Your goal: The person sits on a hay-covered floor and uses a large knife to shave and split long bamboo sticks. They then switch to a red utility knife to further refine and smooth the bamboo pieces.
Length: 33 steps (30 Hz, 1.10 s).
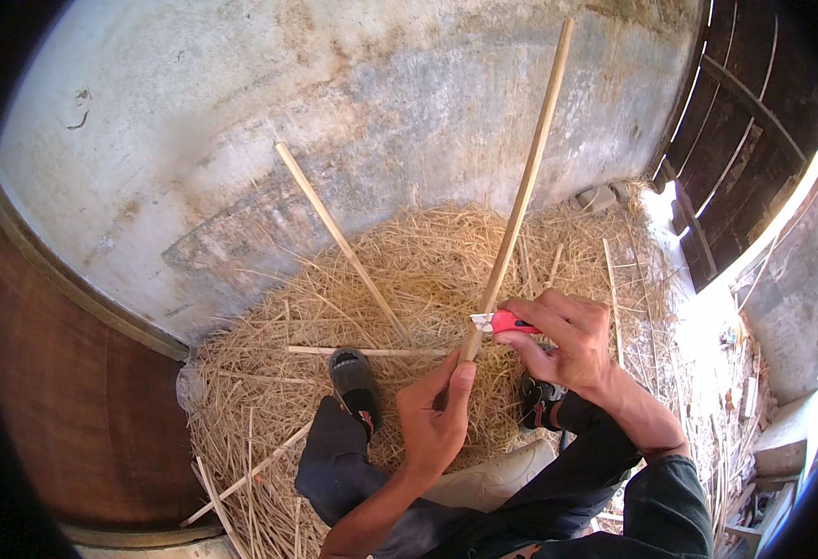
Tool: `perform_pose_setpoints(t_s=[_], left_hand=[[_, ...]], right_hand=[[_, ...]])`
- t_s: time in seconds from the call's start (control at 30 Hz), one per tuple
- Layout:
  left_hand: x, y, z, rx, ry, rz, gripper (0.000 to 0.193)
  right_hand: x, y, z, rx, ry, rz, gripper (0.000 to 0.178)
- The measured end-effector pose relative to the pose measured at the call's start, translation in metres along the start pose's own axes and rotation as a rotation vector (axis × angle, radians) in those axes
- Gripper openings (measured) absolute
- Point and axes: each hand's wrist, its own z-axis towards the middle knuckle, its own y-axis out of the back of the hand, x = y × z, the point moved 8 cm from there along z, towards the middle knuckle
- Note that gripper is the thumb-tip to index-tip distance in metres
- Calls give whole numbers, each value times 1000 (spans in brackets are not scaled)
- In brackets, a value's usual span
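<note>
My left hand (437, 410) is closed round the lower end of a long pale wooden stick (528, 177), thumb along its face. The stick slants up and away to the right, its far end high against the wall. In my right hand (567, 337) is a red utility knife (513, 322). Its blade (481, 321) lies against the stick just above my left fingers. Beneath both hands a thick heap of thin wood shavings (437, 247) covers the ground.
Another stick (334, 231) leans out of the shavings toward the stained wall (334, 102). A stick (371, 351) lies flat near my shoes (357, 382). At left stands a brown wooden panel (92, 391); dark boards (744, 112) are at right. A pale seat (497, 475) is under me.
</note>
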Motion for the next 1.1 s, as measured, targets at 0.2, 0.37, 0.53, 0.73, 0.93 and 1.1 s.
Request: perform_pose_setpoints(t_s=[0.2, 0.37, 0.53, 0.73, 0.93, 1.1], left_hand=[[-4, 2, 0, -2, -15, 15, 37], [-5, 4, -1, -11, -26, 6, 40], [-8, 0, -3, 44, 14, 14, 34], [8, -13, -16, 118, 58, 38, 35], [14, -13, -10, 169, 155, -12, 34], [-10, 1, -11, 118, 16, 198, 31]], right_hand=[[3, 2, 3, -20, 7, -16, 28], [7, 4, 8, -36, 20, -32, 25], [-8, 9, 7, -99, 10, -4, 21], [-61, 52, 21, -307, -286, -94, 19], [-79, 41, 20, -242, -221, -94, 17], [-80, 46, 15, -241, -280, -28, 20]])
